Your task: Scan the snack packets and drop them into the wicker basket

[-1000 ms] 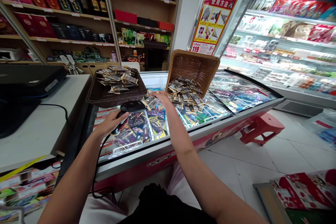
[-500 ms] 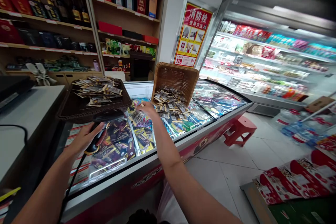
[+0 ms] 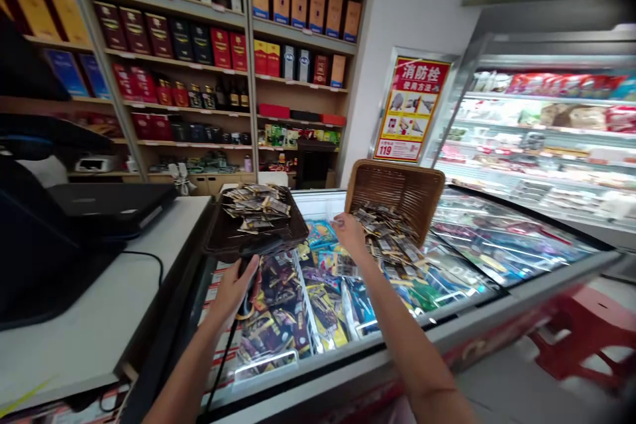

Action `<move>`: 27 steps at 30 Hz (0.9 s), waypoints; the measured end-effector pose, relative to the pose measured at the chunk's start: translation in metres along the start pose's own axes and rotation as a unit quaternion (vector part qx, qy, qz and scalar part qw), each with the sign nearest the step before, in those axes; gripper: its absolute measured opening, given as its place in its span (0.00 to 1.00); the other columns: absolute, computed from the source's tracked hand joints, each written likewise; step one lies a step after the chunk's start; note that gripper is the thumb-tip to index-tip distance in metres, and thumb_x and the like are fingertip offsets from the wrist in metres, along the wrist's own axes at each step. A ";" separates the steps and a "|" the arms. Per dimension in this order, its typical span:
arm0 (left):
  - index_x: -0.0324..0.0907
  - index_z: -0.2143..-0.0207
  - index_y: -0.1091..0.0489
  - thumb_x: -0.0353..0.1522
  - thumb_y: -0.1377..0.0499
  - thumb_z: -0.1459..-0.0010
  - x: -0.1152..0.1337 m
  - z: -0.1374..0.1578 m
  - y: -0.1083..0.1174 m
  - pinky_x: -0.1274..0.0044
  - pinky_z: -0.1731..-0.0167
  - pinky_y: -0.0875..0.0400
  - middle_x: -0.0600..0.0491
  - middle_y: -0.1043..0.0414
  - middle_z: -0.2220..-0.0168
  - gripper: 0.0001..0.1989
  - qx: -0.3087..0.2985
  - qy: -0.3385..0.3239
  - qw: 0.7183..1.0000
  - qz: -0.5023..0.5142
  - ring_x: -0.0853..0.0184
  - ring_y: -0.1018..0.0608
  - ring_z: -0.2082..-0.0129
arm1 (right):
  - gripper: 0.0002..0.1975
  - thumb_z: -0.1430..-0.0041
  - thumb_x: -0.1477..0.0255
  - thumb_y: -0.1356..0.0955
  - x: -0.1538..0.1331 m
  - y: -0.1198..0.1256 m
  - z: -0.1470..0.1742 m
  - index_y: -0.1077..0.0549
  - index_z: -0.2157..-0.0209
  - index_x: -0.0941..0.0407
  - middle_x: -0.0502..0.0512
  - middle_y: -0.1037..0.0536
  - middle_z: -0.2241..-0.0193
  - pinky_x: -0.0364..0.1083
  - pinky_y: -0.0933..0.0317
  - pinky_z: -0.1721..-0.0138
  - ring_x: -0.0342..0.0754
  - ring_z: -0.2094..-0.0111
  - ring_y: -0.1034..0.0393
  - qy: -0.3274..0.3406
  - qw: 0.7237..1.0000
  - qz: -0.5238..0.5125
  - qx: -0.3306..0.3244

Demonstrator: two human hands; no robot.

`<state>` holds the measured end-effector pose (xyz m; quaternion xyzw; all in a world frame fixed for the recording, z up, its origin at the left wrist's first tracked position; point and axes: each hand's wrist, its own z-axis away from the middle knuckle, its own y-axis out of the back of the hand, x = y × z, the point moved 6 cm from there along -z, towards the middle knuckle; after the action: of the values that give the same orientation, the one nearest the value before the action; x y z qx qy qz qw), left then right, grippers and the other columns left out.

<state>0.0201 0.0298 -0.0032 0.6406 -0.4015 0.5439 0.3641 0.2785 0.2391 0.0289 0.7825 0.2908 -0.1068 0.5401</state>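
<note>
Atop the glass-lidded freezer [image 3: 328,377], a dark basket [image 3: 218,238] holds a heap of small packets [image 3: 258,207]. To its right, across a gap, a tan basket [image 3: 397,180] lies tipped toward the person, with a loose pile [image 3: 387,233] of similar packets spread from its mouth onto the glass. The left hand [image 3: 232,293] is closed around a black scanner [image 3: 261,246], whose cord [image 3: 223,364] hangs down. The right hand [image 3: 350,233] is beside the tan basket, its fingers narrow and drawn together; whether they hold anything cannot be told. A white tabletop [image 3: 99,311] adjoins at left.
</note>
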 end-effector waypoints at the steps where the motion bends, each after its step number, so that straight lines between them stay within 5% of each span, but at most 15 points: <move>1: 0.46 0.73 0.35 0.63 0.37 0.49 0.000 0.000 0.003 0.78 0.88 0.39 0.57 0.32 0.79 0.30 0.018 -0.003 1.000 0.012 0.69 0.32 0.86 | 0.13 0.32 0.64 0.33 -0.020 -0.010 -0.010 0.19 0.53 0.51 0.58 0.17 0.51 0.48 0.35 0.53 0.53 0.55 0.22 0.023 0.999 -0.024 -0.022; 5: 0.46 0.73 0.36 0.61 0.38 0.45 -0.006 -0.001 0.012 0.77 0.87 0.38 0.56 0.32 0.78 0.28 0.048 0.016 0.998 0.044 0.69 0.31 0.85 | 0.12 0.31 0.66 0.34 -0.106 -0.062 -0.055 0.19 0.54 0.50 0.58 0.17 0.52 0.49 0.35 0.53 0.56 0.49 0.23 0.084 0.991 -0.039 -0.100; 8: 0.46 0.75 0.36 0.62 0.38 0.47 -0.012 -0.002 0.014 0.77 0.87 0.38 0.56 0.33 0.80 0.30 0.055 0.032 0.997 0.049 0.69 0.32 0.86 | 0.15 0.30 0.69 0.34 -0.151 -0.100 -0.087 0.23 0.45 0.55 0.64 0.20 0.45 0.50 0.38 0.45 0.58 0.39 0.31 0.106 0.986 0.030 -0.127; 14: 0.46 0.75 0.35 0.64 0.36 0.51 -0.021 -0.004 0.008 0.78 0.89 0.38 0.55 0.32 0.79 0.31 0.036 0.046 0.997 0.057 0.71 0.33 0.87 | 0.38 0.47 0.59 0.21 -0.163 -0.143 -0.120 0.28 0.40 0.63 0.74 0.28 0.37 0.60 0.53 0.30 0.66 0.28 0.45 0.084 0.959 0.118 -0.243; 17: 0.46 0.76 0.35 0.65 0.36 0.51 -0.022 -0.005 0.008 0.78 0.89 0.39 0.54 0.31 0.79 0.32 0.040 0.043 0.997 0.057 0.71 0.34 0.88 | 0.31 0.58 0.66 0.17 -0.158 -0.139 -0.119 0.21 0.51 0.58 0.70 0.23 0.42 0.58 0.47 0.33 0.67 0.34 0.36 0.121 0.967 0.061 -0.218; 20: 0.45 0.75 0.35 0.64 0.36 0.51 -0.020 -0.005 0.007 0.78 0.89 0.40 0.55 0.31 0.79 0.32 0.041 0.037 0.997 0.058 0.71 0.33 0.87 | 0.20 0.53 0.71 0.20 -0.150 -0.125 -0.106 0.20 0.56 0.51 0.59 0.19 0.46 0.53 0.37 0.42 0.62 0.41 0.29 0.142 0.973 -0.017 -0.179; 23: 0.45 0.74 0.35 0.61 0.35 0.49 -0.011 -0.002 0.005 0.79 0.88 0.39 0.56 0.32 0.79 0.30 0.037 0.032 0.997 0.058 0.72 0.33 0.86 | 0.19 0.51 0.66 0.21 -0.131 -0.098 -0.086 0.22 0.57 0.50 0.53 0.17 0.54 0.51 0.33 0.48 0.57 0.48 0.24 0.090 0.966 -0.206 -0.125; 27: 0.44 0.72 0.35 0.62 0.35 0.49 0.002 0.001 -0.001 0.79 0.87 0.38 0.58 0.32 0.80 0.30 0.022 0.026 0.998 0.056 0.72 0.32 0.86 | 0.25 0.55 0.57 0.21 -0.088 -0.068 -0.037 0.27 0.58 0.52 0.51 0.18 0.63 0.48 0.30 0.56 0.50 0.61 0.23 -0.050 0.840 -0.525 -0.129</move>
<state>0.0213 0.0288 -0.0015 0.6108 -0.4145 0.5888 0.3293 0.1630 0.2598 0.0327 0.4291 0.6415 -0.3751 0.5134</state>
